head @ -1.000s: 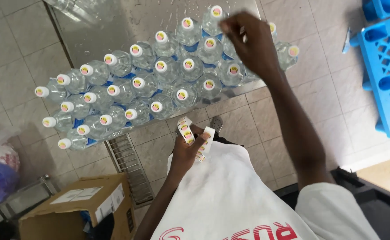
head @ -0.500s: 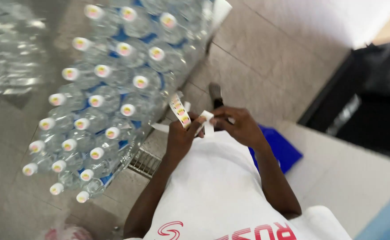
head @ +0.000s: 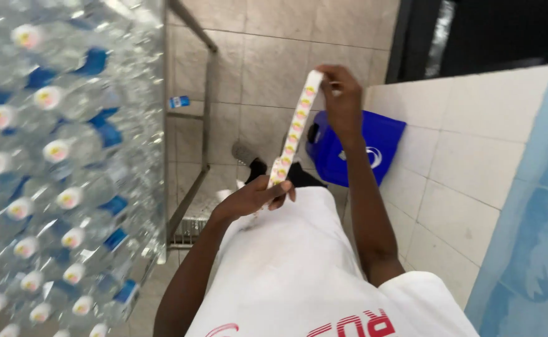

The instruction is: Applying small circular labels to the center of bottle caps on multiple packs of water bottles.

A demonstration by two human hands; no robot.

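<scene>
Since half a second ago the view has swung away from the desk, and the right hand (head: 341, 93) has drawn away from the left hand (head: 256, 196), pulling the sticker strip (head: 292, 131) out into a long, nearly straight band between them. Earlier the two hands were close together in front of the white shirt (head: 311, 268) with the strip bunched up.

The right arm is stretched forward, forearm running up the middle of the view, wrist bent so the hand curls downward over the strip's far end. Its grip is closed on that end, fingertips pinched around the white backing. The left arm is bent at the elbow and comes in from the lower left; the hand lies palm down just above the shirt, fingers (head: 281, 193) folded over the near end of the strip, so this grip too is closed on it. The strip slopes from the left hand up and a little to the right, its round yellow-and-pink stickers in a single row, held in the air over the tiled floor (head: 267, 68).

To the left, blurred, stand the clear water bottles (head: 49, 162) with white caps and blue labels, packed close on the metal desk (head: 186, 156), whose edge and leg frame show beside them. A blue bag (head: 380, 143) lies on the floor beyond the right forearm.
</scene>
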